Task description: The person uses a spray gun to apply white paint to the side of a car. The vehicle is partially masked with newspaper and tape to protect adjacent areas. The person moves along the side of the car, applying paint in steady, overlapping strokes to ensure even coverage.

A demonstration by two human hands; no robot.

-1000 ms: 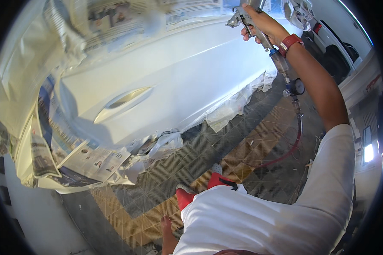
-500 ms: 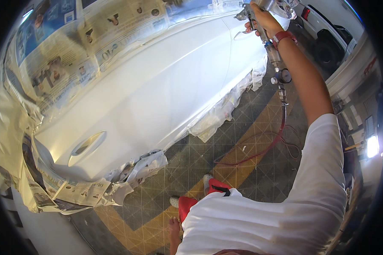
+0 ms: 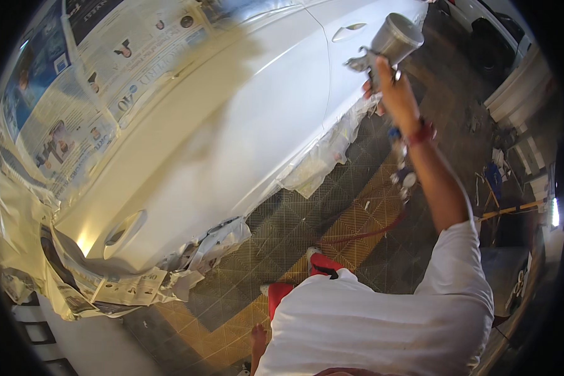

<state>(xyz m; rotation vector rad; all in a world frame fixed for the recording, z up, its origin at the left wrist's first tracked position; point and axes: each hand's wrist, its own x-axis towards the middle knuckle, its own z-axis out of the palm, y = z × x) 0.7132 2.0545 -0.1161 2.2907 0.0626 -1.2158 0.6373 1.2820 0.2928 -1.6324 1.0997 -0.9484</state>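
Note:
My right hand (image 3: pixel 395 94) grips a metal spray gun (image 3: pixel 374 61) topped by a cylindrical cup (image 3: pixel 398 37). A regulator with a gauge (image 3: pixel 406 178) and a red hose (image 3: pixel 370 233) hang below it. The gun points left toward a white car side (image 3: pixel 250 131), whose two handles (image 3: pixel 124 233) show, with a soft shadow across the panel. Newspaper masking (image 3: pixel 106 84) and creased pale sheeting (image 3: pixel 15 213) surround the panel. My left hand (image 3: pixel 258 335) hangs low beside my leg, small in view, fingers loose and holding nothing.
Patterned grey and yellow floor tiles (image 3: pixel 338 232) lie below, under my feet (image 3: pixel 313 255). Another white vehicle with a dark wheel (image 3: pixel 485 44) is at upper right. A yellow-framed stand (image 3: pixel 507 210) and assorted items line the right side, near a bright light (image 3: pixel 554 212).
My right hand with the gun has moved down and the cup now shows fully. The view has shifted along the car, showing more of the panel, the far handle and the upper newspaper.

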